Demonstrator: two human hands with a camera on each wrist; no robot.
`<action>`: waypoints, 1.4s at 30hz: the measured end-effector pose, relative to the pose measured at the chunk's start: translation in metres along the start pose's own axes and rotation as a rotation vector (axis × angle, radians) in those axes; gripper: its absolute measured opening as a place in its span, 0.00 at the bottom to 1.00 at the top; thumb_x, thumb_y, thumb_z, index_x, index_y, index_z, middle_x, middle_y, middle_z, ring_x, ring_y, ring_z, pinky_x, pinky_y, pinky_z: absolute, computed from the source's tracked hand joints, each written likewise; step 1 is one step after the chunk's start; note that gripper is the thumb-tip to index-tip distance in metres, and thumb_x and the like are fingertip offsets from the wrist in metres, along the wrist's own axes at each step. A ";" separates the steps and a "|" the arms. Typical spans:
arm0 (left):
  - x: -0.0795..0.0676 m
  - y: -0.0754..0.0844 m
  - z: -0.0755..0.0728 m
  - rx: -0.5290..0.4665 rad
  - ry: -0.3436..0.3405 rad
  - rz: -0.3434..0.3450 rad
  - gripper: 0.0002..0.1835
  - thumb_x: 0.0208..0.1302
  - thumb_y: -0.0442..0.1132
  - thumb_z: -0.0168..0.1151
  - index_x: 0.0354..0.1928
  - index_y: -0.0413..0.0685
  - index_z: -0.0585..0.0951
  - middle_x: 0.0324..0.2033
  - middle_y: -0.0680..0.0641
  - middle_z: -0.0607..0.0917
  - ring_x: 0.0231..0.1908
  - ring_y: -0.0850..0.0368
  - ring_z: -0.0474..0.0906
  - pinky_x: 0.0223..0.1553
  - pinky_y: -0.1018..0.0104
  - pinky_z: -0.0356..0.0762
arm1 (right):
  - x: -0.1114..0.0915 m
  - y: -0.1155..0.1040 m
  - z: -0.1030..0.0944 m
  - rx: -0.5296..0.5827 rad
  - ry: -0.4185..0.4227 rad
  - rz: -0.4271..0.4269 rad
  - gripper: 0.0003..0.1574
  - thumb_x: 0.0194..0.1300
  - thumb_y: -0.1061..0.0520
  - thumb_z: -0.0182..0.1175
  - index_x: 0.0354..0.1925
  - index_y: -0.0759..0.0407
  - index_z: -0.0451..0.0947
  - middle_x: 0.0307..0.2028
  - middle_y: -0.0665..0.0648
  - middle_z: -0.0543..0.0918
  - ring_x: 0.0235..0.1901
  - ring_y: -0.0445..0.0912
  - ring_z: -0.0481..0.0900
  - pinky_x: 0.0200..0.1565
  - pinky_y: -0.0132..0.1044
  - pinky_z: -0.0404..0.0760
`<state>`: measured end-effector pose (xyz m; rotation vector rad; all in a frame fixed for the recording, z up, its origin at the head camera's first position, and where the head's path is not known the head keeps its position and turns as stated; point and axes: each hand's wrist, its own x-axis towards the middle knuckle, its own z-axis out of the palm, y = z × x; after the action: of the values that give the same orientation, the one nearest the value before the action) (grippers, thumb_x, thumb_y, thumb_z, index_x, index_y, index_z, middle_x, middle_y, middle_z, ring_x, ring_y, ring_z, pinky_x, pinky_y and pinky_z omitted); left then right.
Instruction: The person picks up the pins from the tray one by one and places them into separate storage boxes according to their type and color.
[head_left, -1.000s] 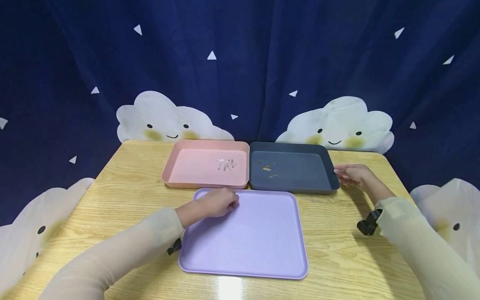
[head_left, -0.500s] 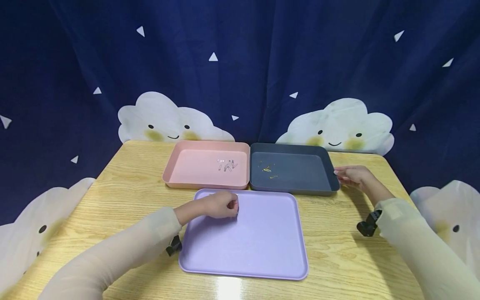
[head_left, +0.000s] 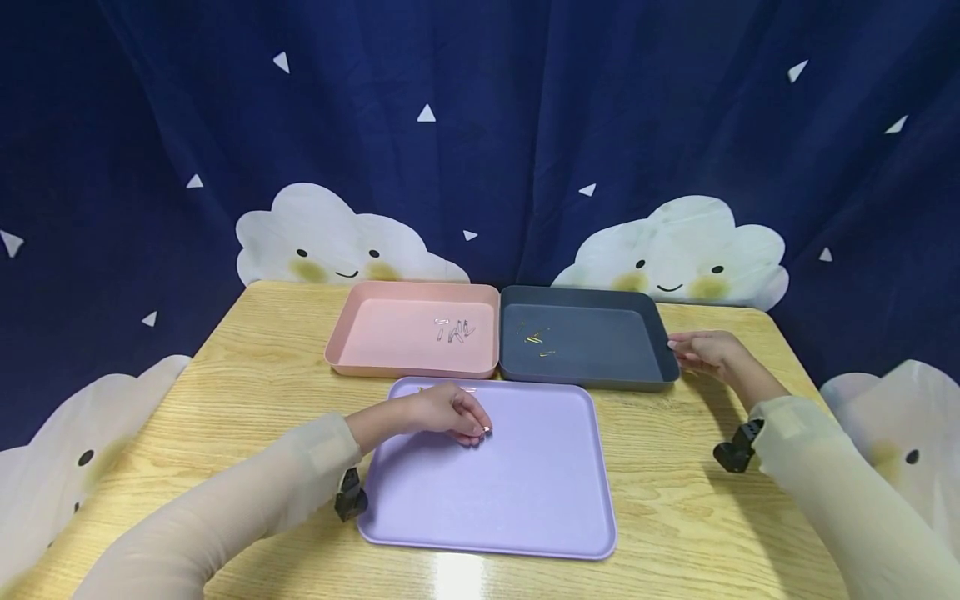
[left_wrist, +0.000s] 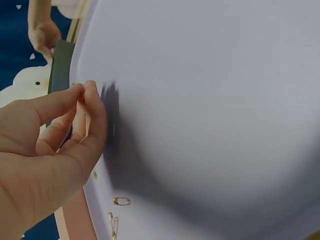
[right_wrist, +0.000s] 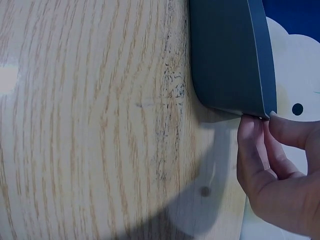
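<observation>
My left hand (head_left: 450, 412) is over the lilac tray (head_left: 525, 483), thumb and fingertips pinching a small shiny safety pin (head_left: 486, 429). In the left wrist view the fingertips mostly hide that pin. Several gold safety pins (left_wrist: 121, 201) lie on the lilac tray beneath and beside this hand. At the far right, my right hand (head_left: 708, 350) holds the end wall of the dark grey tray (head_left: 615, 342). Its thumb is at the rim and its fingers lie against the outer side, as the right wrist view shows.
Silver safety pins (head_left: 454, 332) lie in the pink tray (head_left: 390, 333), which stands side by side with the dark tray behind the lilac one. Gold safety pins (head_left: 533, 338) lie in the dark tray. A blue cloud-print curtain (head_left: 480, 150) hangs behind the wooden table (head_left: 285, 358).
The left hand has turned and its fingers have extended slightly to the right, bringing a shiny pin at the fingertips into view. My right hand has stayed at the dark tray's end.
</observation>
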<state>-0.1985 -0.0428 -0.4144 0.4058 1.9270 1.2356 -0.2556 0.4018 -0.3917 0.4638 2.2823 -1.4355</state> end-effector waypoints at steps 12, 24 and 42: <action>0.014 0.033 -0.008 -0.180 0.008 -0.043 0.14 0.64 0.26 0.56 0.50 0.26 0.77 0.37 0.38 0.88 0.27 0.63 0.82 0.43 0.67 0.86 | 0.003 0.002 -0.001 -0.029 0.006 0.008 0.37 0.70 0.56 0.54 0.71 0.69 0.55 0.27 0.34 0.76 0.31 0.29 0.78 0.46 0.27 0.83; 0.042 0.075 -0.017 -0.233 0.032 -0.018 0.16 0.64 0.23 0.53 0.53 0.22 0.74 0.32 0.37 0.86 0.27 0.61 0.81 0.37 0.72 0.84 | 0.002 0.000 -0.001 -0.016 -0.008 0.005 0.38 0.70 0.57 0.53 0.71 0.69 0.53 0.27 0.34 0.76 0.31 0.29 0.78 0.46 0.27 0.83; 0.091 0.112 -0.027 -0.229 0.193 -0.113 0.07 0.62 0.22 0.55 0.41 0.27 0.79 0.27 0.42 0.82 0.22 0.59 0.80 0.30 0.73 0.83 | 0.001 -0.001 -0.003 0.015 -0.045 0.023 0.40 0.70 0.56 0.54 0.72 0.68 0.51 0.27 0.32 0.77 0.31 0.28 0.79 0.46 0.26 0.83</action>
<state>-0.2932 0.0512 -0.3523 0.0594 1.9094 1.4441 -0.2576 0.4040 -0.3899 0.4561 2.2255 -1.4383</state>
